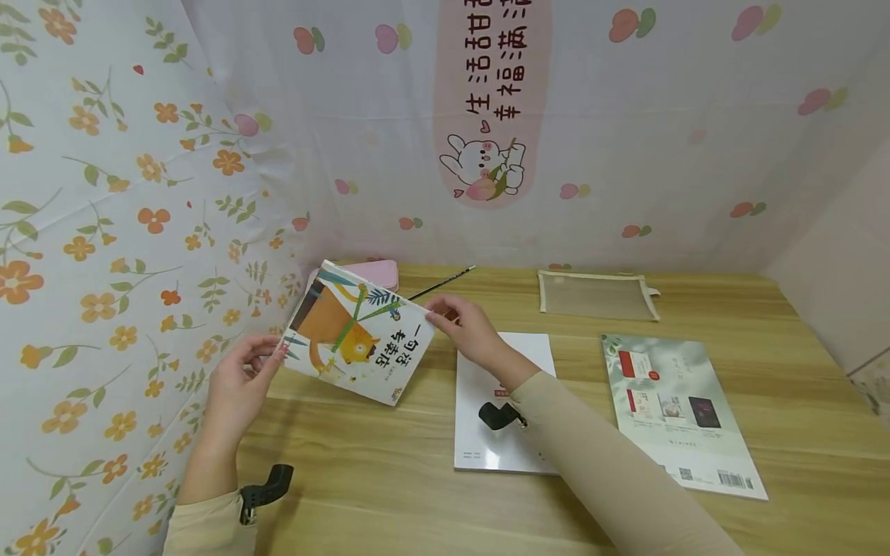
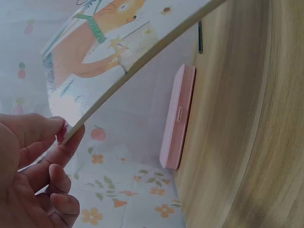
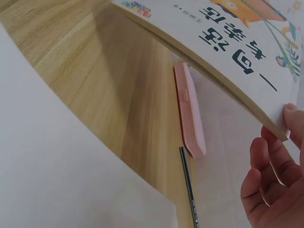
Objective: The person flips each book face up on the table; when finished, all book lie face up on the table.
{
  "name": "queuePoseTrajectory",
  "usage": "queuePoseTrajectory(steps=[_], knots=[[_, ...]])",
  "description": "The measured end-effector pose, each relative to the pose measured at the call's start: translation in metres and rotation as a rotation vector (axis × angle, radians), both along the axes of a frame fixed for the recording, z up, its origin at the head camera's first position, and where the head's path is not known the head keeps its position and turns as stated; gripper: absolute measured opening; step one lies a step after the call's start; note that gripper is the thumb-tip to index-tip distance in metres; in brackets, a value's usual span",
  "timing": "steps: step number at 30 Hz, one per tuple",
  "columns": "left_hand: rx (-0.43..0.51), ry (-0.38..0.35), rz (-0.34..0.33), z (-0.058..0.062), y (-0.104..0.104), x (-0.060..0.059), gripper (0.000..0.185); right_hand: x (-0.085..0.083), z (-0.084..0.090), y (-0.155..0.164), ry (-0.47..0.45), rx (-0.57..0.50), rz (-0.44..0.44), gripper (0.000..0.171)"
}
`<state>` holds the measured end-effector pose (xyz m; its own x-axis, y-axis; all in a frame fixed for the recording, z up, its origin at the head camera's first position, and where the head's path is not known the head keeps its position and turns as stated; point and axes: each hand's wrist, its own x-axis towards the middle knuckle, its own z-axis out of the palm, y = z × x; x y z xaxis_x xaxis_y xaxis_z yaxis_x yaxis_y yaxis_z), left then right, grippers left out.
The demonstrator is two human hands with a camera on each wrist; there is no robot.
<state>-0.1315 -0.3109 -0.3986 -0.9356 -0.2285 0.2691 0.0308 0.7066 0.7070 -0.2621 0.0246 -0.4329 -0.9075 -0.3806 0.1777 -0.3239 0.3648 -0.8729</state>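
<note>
A thin picture book (image 1: 358,332) with an orange cat-like animal on its white cover is held tilted above the table's left part. My left hand (image 1: 239,378) pinches its left corner between thumb and fingers. At the opposite corner, my right hand (image 1: 464,328) pinches the edge, thumb on the cover. In the left wrist view the book (image 2: 114,52) shows its edge, with the left hand (image 2: 38,166) at its lower corner. The right wrist view shows the book (image 3: 223,52) from its other side, gripped by the right hand (image 3: 280,175).
Behind the book lie a pink case (image 1: 378,273) and a dark pencil (image 1: 441,283). A white book (image 1: 487,455) lies under the right forearm. Farther right are a pale green book (image 1: 684,417) and a mesh pouch (image 1: 594,296). Patterned cloth (image 1: 348,116) hangs behind and at left.
</note>
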Motion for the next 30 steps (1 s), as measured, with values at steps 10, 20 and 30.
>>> queuePoseTrajectory(steps=[10,20,30], knots=[[-0.066,-0.118,-0.023,-0.006,-0.007,-0.002,0.041,-0.002,-0.007,-0.003,-0.01,0.008,0.004,0.016],[-0.1,-0.102,-0.076,-0.014,-0.008,-0.004,0.028,-0.002,-0.015,0.0,-0.032,0.095,0.065,0.017],[-0.134,-0.234,-0.133,-0.023,-0.012,-0.005,0.022,-0.001,-0.022,0.001,-0.044,0.182,0.096,0.037]])
